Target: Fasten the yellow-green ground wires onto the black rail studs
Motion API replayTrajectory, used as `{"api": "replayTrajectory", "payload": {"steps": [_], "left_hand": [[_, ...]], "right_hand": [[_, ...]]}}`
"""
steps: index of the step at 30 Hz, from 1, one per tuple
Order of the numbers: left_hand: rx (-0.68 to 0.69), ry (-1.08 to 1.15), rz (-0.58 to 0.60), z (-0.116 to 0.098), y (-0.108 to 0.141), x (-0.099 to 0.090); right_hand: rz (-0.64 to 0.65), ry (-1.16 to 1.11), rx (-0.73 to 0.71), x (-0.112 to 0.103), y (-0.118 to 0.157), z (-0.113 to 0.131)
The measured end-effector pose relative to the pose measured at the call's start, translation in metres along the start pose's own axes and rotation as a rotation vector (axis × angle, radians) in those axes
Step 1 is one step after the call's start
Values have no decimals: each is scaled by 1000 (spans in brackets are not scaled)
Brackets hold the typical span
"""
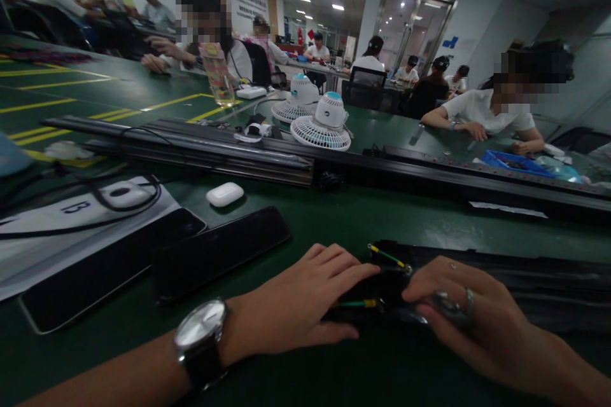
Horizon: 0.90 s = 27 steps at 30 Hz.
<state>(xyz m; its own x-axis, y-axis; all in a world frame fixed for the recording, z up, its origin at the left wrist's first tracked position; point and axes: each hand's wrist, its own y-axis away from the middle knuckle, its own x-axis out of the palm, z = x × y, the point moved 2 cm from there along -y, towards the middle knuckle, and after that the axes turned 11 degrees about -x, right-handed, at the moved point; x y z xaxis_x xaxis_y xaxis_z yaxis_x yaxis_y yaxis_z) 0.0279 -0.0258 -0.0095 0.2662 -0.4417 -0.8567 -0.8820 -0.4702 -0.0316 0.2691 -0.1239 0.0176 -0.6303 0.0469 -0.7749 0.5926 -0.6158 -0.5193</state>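
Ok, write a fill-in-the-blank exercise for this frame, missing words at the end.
1. The left hand has a watch with a ____ strap at its wrist.
2. Between it and the right hand, two short wires show green and ____.
3. The white fans beyond the hands number ____.

Missing words: black; yellow; two.
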Motion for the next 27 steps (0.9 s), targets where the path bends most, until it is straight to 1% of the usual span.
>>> {"api": "replayTrajectory", "payload": {"steps": [3,5,7,10,12,16,23,27], "left_hand": [[1,-9,8,0,0,0],[-2,-9,11,0,0,0],[-8,-9,15,0,-1,0],[-20,-12,17,0,0,0],[-22,-11,10,0,0,-1],[-13,-4,-9,-1,0,-2],[-16,-13,-2,1,-1,0],[1,-5,-19,1,-1,0]], "right_hand": [[75,22,-103,-1,-1,3],[79,25,-132,-2,-1,3],[30,31,-106,-2,-1,2],[-70,44,-9,-3,1,-1],[-106,47,45,-3,1,-3],[-107,53,81,-1,1,-2],[-128,61,63,3,3,-1],[-114,72,41,4,3,0]]}}
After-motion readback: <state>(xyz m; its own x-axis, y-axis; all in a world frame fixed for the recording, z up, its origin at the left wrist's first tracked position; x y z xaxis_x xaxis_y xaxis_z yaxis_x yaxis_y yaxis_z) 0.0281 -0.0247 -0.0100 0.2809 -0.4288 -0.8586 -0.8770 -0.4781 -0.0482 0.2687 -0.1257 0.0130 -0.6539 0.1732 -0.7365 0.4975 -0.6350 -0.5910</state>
